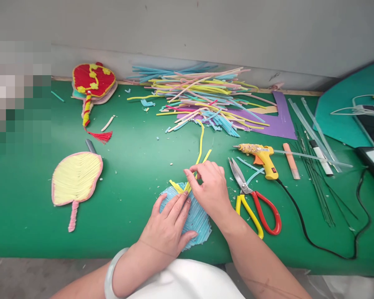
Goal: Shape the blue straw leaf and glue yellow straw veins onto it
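A light blue fan-shaped piece [196, 218] made of glued strips lies at the front edge of the green table [127, 174]. My left hand [170, 226] rests flat on it with fingers stretched out, pressing it down. My right hand [210, 187] is just above it, fingers pinched on a yellow strip [201, 143] at the blue piece's top edge. The strip runs up towards the strip pile. Short yellow strip ends [176, 185] stick out beside my fingertips.
A pile of coloured strips [199, 97] lies at the back. Scissors [255, 199], a yellow glue gun [262, 158] with black cord, glue sticks [311, 133] and thin wires sit to the right. A yellow fan [76, 178] and a red fan [93, 81] lie left.
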A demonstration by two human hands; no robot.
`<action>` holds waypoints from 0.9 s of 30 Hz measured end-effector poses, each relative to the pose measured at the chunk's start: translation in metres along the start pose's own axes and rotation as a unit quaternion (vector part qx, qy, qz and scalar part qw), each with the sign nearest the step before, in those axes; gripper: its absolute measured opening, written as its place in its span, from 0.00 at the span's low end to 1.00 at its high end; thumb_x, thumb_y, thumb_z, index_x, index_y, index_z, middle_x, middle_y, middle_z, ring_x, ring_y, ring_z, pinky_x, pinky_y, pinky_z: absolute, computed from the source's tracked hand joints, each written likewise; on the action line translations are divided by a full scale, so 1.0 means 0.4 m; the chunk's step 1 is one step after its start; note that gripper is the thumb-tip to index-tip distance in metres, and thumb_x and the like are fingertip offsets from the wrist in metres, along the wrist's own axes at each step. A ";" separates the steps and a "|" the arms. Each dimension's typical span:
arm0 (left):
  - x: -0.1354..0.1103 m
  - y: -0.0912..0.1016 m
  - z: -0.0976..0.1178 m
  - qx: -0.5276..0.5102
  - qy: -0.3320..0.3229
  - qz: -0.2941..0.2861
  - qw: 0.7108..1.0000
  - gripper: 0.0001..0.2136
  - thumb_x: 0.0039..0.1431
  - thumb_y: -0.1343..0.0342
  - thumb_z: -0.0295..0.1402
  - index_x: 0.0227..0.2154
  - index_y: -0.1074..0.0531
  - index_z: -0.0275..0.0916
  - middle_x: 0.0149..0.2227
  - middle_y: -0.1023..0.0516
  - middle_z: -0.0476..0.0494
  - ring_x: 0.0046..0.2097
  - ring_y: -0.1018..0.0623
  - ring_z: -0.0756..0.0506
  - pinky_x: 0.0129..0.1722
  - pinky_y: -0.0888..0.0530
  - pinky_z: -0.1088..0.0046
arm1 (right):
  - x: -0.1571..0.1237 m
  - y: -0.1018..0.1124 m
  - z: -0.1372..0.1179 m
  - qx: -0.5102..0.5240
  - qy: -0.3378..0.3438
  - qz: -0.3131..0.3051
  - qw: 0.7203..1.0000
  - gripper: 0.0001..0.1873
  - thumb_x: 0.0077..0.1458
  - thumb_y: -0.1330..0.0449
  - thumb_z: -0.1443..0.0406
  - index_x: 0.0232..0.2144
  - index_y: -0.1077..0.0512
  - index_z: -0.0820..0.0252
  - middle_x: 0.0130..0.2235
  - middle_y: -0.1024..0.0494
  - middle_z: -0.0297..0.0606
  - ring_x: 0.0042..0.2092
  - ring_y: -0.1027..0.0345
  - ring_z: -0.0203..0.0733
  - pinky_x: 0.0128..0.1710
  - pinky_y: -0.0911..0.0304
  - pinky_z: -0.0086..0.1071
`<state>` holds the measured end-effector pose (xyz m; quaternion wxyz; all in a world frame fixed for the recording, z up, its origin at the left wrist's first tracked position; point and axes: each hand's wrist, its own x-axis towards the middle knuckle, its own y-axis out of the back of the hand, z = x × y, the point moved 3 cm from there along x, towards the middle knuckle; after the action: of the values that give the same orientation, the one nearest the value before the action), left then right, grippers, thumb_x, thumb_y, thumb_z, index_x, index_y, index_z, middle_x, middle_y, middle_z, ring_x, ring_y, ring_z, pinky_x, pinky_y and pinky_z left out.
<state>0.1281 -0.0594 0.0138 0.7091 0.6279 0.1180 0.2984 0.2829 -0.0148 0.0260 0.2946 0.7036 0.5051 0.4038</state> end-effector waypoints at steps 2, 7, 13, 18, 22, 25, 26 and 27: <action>0.000 0.000 0.000 -0.001 0.000 -0.001 1.000 0.26 0.66 0.52 0.45 0.59 0.35 0.29 0.58 0.28 0.31 0.58 0.30 0.36 0.61 0.44 0.51 | -0.001 -0.001 -0.016 0.042 0.043 -0.027 0.998 0.07 0.62 0.40 0.60 0.34 0.24 0.56 0.33 0.26 0.35 0.40 0.35 0.41 0.44 0.47 0.35; 0.001 -0.001 0.001 -0.004 0.000 -0.008 1.000 0.25 0.67 0.53 0.44 0.55 0.32 0.28 0.55 0.25 0.30 0.58 0.29 0.34 0.60 0.42 0.49 | -0.006 -0.021 -0.036 0.067 0.106 -0.106 0.986 0.09 0.62 0.40 0.62 0.44 0.23 0.51 0.38 0.25 0.35 0.43 0.35 0.40 0.46 0.48 0.36; 0.001 -0.001 0.002 0.000 -0.002 -0.008 1.000 0.25 0.67 0.53 0.45 0.56 0.32 0.28 0.56 0.26 0.29 0.57 0.29 0.34 0.59 0.41 0.49 | -0.006 -0.031 -0.032 0.049 0.118 -0.128 0.983 0.10 0.65 0.44 0.63 0.40 0.22 0.50 0.38 0.24 0.34 0.42 0.36 0.40 0.46 0.49 0.36; -0.004 -0.005 0.000 -0.008 0.003 -0.005 1.000 0.26 0.66 0.51 0.44 0.59 0.35 0.30 0.57 0.27 0.30 0.58 0.29 0.35 0.61 0.43 0.50 | -0.002 -0.031 -0.027 0.025 0.116 -0.129 0.985 0.11 0.66 0.46 0.64 0.39 0.22 0.52 0.38 0.23 0.34 0.42 0.36 0.39 0.47 0.50 0.37; -0.005 -0.007 0.000 -0.005 0.001 -0.005 1.000 0.26 0.66 0.52 0.45 0.60 0.35 0.30 0.58 0.28 0.31 0.58 0.29 0.36 0.62 0.44 0.50 | 0.002 -0.030 -0.015 -0.001 0.104 -0.122 0.987 0.09 0.65 0.44 0.65 0.39 0.23 0.52 0.37 0.24 0.35 0.41 0.36 0.40 0.47 0.50 0.37; -0.003 -0.007 0.001 0.000 0.001 -0.005 1.000 0.26 0.67 0.53 0.45 0.58 0.34 0.29 0.58 0.28 0.31 0.58 0.29 0.36 0.62 0.45 0.51 | 0.004 -0.029 -0.008 -0.015 0.094 -0.118 0.989 0.08 0.64 0.43 0.64 0.39 0.23 0.53 0.37 0.25 0.35 0.42 0.36 0.41 0.47 0.50 0.37; -0.002 -0.007 0.001 0.002 0.001 -0.005 1.000 0.26 0.67 0.54 0.45 0.58 0.34 0.29 0.58 0.28 0.31 0.58 0.29 0.36 0.62 0.45 0.51 | 0.004 -0.030 -0.007 -0.018 0.091 -0.117 0.989 0.08 0.64 0.43 0.64 0.38 0.23 0.53 0.37 0.25 0.36 0.42 0.36 0.41 0.47 0.50 0.37; -0.002 -0.007 0.002 0.002 0.001 -0.006 1.000 0.26 0.67 0.54 0.45 0.58 0.34 0.29 0.59 0.28 0.31 0.58 0.29 0.36 0.62 0.45 0.52 | 0.004 -0.030 -0.006 -0.020 0.089 -0.117 0.989 0.08 0.64 0.43 0.64 0.38 0.23 0.53 0.37 0.25 0.36 0.42 0.36 0.42 0.46 0.50 0.37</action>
<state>0.1287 -0.0604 0.0113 0.7096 0.6281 0.1228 0.2948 0.2755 -0.0095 0.0178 0.3081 0.5948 0.6000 0.4374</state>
